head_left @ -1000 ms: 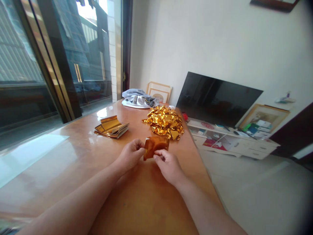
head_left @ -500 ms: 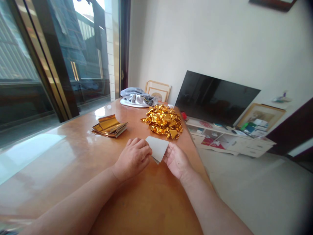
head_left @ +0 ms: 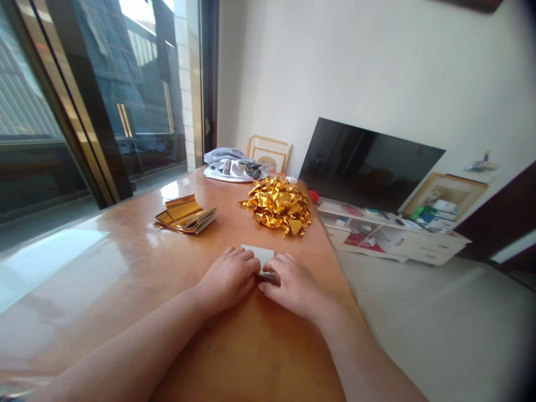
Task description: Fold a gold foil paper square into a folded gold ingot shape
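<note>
A sheet of foil paper (head_left: 258, 253), pale grey side up, is low at the tabletop between my hands. My left hand (head_left: 231, 274) is closed over its left edge, fingers bent and knuckles up. From the right, my right hand (head_left: 296, 283) pinches the near right part, thumb towards me and fingers curled over. The near edge of the sheet is partly hidden by my fingers. Beyond my hands lies a heap of crumpled or folded gold foil pieces (head_left: 278, 204). To the left sits a stack of gold foil sheets (head_left: 186, 215), the top ones curling up.
The glossy wooden table (head_left: 104, 290) ends along its right edge beside the floor. A bundle of cloth (head_left: 232, 166) lies at the far end. A television (head_left: 371, 164) and a white cabinet (head_left: 427, 245) stand beyond on the right; a glass sliding door (head_left: 134, 100) is on the left.
The sheet has come down and turned flatter. My right hand has rolled from palm up to palm down and moved left, closer to my left hand.
</note>
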Action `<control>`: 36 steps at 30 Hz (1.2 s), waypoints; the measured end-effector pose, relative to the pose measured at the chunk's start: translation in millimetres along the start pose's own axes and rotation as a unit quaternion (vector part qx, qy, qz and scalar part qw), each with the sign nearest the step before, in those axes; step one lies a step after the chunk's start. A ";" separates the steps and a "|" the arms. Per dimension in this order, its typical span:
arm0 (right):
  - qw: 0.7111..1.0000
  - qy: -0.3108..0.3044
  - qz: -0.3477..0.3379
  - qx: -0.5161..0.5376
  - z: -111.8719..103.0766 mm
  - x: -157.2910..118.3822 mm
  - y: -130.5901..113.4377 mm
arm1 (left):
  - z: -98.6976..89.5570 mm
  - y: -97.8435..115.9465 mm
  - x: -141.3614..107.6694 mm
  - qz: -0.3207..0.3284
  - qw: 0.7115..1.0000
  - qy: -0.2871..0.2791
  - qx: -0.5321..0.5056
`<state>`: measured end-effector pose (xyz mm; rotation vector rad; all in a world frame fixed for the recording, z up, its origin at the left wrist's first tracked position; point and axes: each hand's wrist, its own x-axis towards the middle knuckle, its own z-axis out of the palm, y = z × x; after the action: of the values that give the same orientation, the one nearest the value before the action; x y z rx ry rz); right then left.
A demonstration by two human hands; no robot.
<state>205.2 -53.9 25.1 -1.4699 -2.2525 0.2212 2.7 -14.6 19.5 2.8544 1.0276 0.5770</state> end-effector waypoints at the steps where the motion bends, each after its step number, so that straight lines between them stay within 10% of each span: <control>1: 1.000 -0.010 -0.006 -0.022 0.4 -0.6 -1.8 | 1.6 -0.7 0.1 -0.001 1.000 0.001 -0.010; 16: 0.997 -0.063 -0.010 0.040 5.3 -0.6 5.8 | -0.7 -31.3 -11.5 -0.079 0.975 -0.068 -0.194; 36: 0.983 -0.017 0.136 0.126 31.7 10.5 28.2 | 11.9 -43.1 -3.2 -0.214 0.944 -0.020 -0.251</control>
<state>210.9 -29.3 -10.5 -1.6367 -1.9564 0.5973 -21.2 17.9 -0.1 2.1141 1.2291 0.6244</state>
